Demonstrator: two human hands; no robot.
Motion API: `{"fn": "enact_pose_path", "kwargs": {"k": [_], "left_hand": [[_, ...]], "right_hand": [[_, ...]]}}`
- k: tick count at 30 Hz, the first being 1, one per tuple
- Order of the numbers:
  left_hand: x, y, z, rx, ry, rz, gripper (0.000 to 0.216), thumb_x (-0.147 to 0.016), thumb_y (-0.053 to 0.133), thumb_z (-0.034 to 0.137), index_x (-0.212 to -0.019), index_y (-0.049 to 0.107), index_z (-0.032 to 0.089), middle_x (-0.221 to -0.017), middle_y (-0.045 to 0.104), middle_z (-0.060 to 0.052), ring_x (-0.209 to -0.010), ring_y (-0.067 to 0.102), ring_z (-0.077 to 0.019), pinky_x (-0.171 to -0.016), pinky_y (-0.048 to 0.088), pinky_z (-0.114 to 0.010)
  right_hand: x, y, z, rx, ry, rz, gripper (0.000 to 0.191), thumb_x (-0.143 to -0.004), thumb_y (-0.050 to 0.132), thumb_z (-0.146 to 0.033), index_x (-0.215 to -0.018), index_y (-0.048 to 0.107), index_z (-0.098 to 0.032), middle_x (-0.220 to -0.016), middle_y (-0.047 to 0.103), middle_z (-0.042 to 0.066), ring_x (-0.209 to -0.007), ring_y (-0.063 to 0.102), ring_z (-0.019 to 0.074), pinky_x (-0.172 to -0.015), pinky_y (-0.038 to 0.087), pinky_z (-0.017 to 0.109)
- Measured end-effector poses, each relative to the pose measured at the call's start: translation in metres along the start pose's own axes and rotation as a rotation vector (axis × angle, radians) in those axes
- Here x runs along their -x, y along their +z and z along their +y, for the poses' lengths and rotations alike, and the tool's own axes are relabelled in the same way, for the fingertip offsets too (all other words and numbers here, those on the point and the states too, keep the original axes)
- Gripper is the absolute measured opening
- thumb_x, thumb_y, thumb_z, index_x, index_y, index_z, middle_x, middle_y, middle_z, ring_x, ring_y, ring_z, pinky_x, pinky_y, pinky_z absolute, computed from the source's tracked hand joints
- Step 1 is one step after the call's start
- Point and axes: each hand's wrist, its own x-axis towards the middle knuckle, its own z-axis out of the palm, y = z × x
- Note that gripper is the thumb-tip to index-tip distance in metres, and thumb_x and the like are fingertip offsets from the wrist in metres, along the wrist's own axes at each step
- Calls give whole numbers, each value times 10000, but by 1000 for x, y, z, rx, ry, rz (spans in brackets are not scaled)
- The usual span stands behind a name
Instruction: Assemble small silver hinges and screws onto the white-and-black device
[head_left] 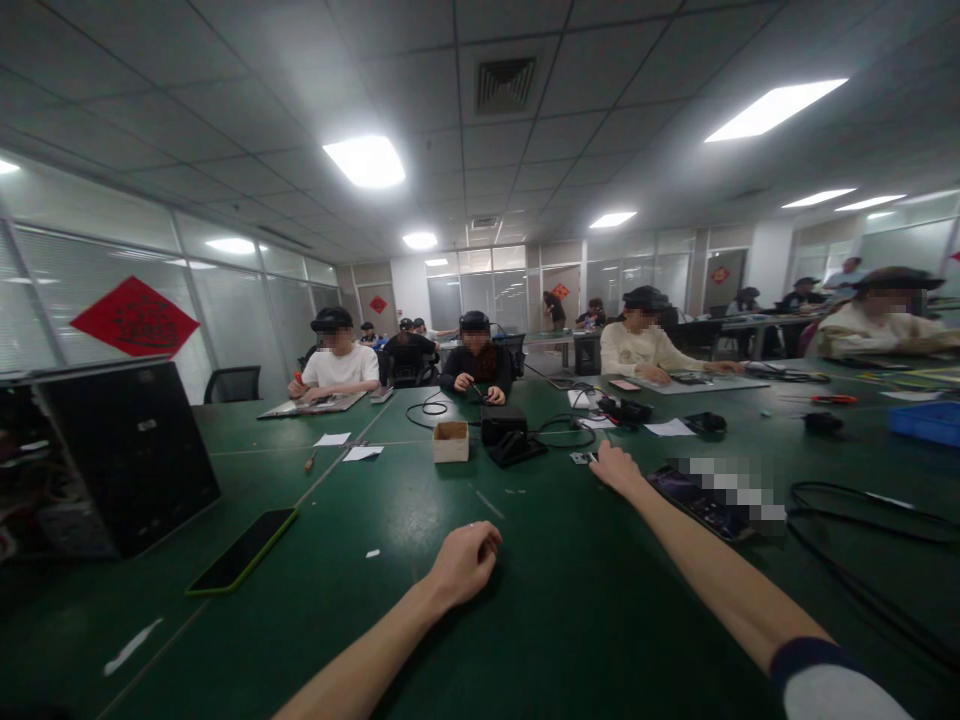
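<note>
lying just left of right hand (618, 469), by its fingertips: small flat silver-grey piece (581, 458), long axis roughly sideways; grip unclear. left hand (465, 563) farther off, fingers loosely curled, palm hidden.

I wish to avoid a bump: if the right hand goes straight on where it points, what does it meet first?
Most likely the small part near the right hand; whether they touch is unclear.

Box (451, 450) on table (315, 600), beyond left hand (466, 562)
</note>
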Motion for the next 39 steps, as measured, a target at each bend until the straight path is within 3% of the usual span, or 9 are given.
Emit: {"fn": "enact_pose_path", "kwargs": {"k": [7, 12, 17, 28, 35, 39], "left_hand": [[-1, 1, 2, -21, 10, -24, 211, -794, 448, 71, -918, 593, 160, -816, 641, -21, -752, 591, -149, -714, 451, -256], [-1, 1, 4, -39, 29, -53, 195, -824, 447, 100, -935, 591, 169, -839, 635, -19, -762, 587, -145, -716, 450, -253], [-1, 1, 4, -59, 29, -67, 211, -802, 452, 75, -928, 592, 172, -835, 636, -17, -772, 586, -147, -727, 447, -255], [-1, 1, 5, -64, 38, -76, 212, -806, 450, 90, -929, 599, 177, -825, 638, -19, -763, 586, -153, -710, 442, -261], [-2, 2, 3, -61, 52, -65, 233, -780, 449, 68, -915, 601, 181, -820, 643, -16, -765, 590, -152, -714, 443, -257], [-2, 3, 3, -62, 39, -71, 230, -784, 455, 86, -928, 608, 181, -826, 647, -20, -768, 592, -155, -714, 446, -256]], "right_hand": [[-9, 4, 2, 72, 26, 50, 331, -863, 454, -231, -1149, 446, -64, -1113, 515, 246, -1051, 544, 338, -813, 408, 410], [-22, 4, 1, 141, -148, 30, 383, -854, 464, -224, -1228, 445, -141, -1235, 438, 194, -1173, 413, 340, -909, 333, 459], [-36, 9, 0, 152, -251, -68, 369, -820, 469, -133, -1169, 535, -233, -1201, 468, 122, -1141, 416, 296, -891, 353, 432], [-37, 26, 6, 127, -220, -50, 513, -788, 467, -54, -1266, 448, -240, -1243, 406, 131, -1161, 359, 301, -878, 371, 398], [-41, 30, 6, 126, -204, -38, 428, -799, 471, -65, -1196, 498, -222, -1226, 407, 135, -1154, 365, 300, -871, 370, 387], [-43, 31, 6, 132, -198, -39, 485, -790, 480, -68, -1242, 463, -242, -1240, 398, 129, -1164, 358, 300, -881, 367, 399]]}}
